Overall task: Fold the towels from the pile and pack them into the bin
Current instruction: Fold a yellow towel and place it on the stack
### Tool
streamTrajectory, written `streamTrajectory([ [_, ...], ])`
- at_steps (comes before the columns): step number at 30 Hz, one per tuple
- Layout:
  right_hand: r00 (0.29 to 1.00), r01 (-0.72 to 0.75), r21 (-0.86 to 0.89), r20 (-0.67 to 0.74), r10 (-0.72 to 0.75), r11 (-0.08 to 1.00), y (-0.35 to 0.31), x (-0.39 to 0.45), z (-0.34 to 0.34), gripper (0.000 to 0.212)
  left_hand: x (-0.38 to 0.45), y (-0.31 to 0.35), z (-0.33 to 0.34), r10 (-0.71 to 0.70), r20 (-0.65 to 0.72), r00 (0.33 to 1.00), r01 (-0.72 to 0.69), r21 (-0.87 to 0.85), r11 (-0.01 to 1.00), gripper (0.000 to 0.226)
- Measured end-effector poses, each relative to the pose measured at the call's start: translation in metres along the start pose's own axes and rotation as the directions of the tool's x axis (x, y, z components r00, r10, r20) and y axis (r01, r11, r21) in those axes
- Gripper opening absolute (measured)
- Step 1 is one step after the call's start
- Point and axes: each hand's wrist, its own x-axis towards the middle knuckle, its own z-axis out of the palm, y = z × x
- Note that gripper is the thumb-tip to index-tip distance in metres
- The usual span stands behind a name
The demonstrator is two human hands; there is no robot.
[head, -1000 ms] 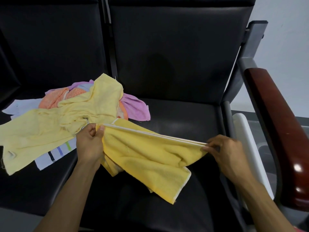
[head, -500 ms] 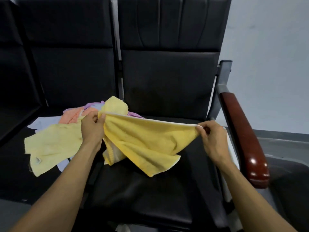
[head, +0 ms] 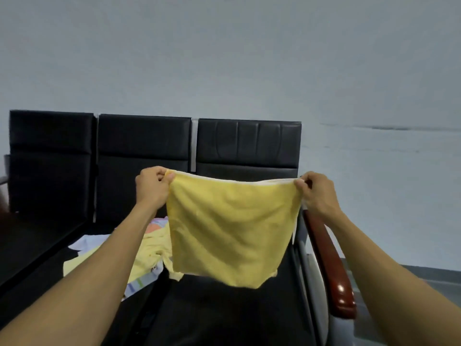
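Wall: pale grey wall (head: 224, 58) fills the upper half of the head view; nothing on it but a faint streak at the right.
Bench: row of black padded seats (head: 142, 143), three backrests side by side; a red-brown armrest (head: 329, 265) closes the right end.
Yellow towel: yellow towel (head: 232, 228) held up in the air over the right-hand seat, top hem stretched level, the rest hanging free, lower corners rumpled and clear of the cushion.
Pile: pile (head: 147, 248) of mixed towels lies toward the left edge of the right-hand seat, partly hidden behind the left forearm.
Left hand: left hand (head: 152, 187) pinches the towel's top left corner, fingers curled round the hem.
Right hand: right hand (head: 316, 193) pinches the top right corner the same way; hands well apart, towel taut between them.
Bin: not visible in this view.
Step, as judged: spreading the towel flat before the first fold.
Risk 1: grip is only at the corner tips; a slip would drop one side and the towel would bunch.
Risk 2: lower left corner hangs near the pile; lowering there could snag or drag other towels.
Risk 3: uneven corners would give a skewed fold.
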Motion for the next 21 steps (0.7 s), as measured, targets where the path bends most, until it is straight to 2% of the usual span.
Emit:
streamTrajectory([
  [3,0.996,0.037,-0.010,-0.082,-0.038,0.999,-0.008,0.003,-0.018,0.015,-0.004,0.014,-0.005,0.015,-0.036,0.999,-0.016,-0.012,1.000,0.011],
  [9,0.997,0.068,-0.062,-0.027,-0.070,0.996,-0.008,-0.005,-0.035,0.017,-0.016,0.019,-0.013,0.022,-0.043,0.999,-0.023,-0.004,1.000,0.009],
  [14,0.993,0.110,-0.014,-0.030,-0.111,0.994,-0.012,-0.016,-0.042,0.018,-0.025,0.018,-0.022,0.063,-0.043,0.997,-0.065,-0.046,0.997,0.008],
  [17,0.984,0.158,-0.033,0.086,-0.155,0.987,-0.019,-0.023,-0.044,0.023,-0.031,0.021,-0.027,0.102,0.068,0.992,-0.102,-0.002,0.995,0.009],
  [20,0.992,0.126,-0.069,0.041,-0.123,0.990,-0.016,-0.026,-0.041,0.025,-0.032,0.018,-0.028,0.108,0.036,0.993,-0.109,0.008,0.994,0.010],
  [21,0.990,0.124,-0.093,0.076,-0.117,0.988,-0.018,-0.029,-0.038,0.026,-0.034,0.019,-0.027,0.118,0.065,0.991,-0.120,0.029,0.992,0.010],
])
